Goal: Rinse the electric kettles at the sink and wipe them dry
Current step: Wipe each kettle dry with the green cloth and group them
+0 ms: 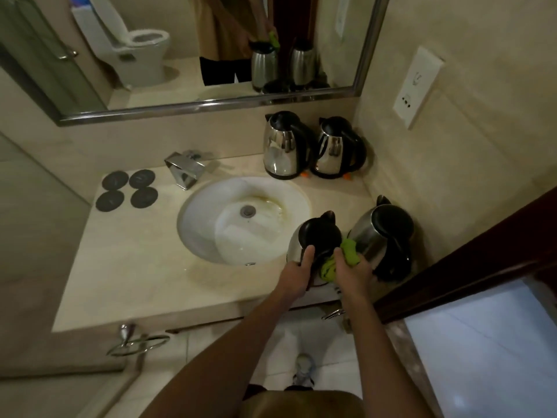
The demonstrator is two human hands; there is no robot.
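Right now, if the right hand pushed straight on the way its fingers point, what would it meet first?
Probably the green cloth the right hand is gripping, then the nearer kettle; depth is hard to judge.

We see four steel kettles with black lids on the counter: two upright by the back wall (284, 146) (337, 149), one (382, 233) at right, and one (316, 239) at the sink's (208, 206) rim against a green cloth (349, 251).

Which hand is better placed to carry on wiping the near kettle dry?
The right hand: it grips the green cloth against the kettle at the sink's edge. The left hand holds the kettle's side, steadying it.
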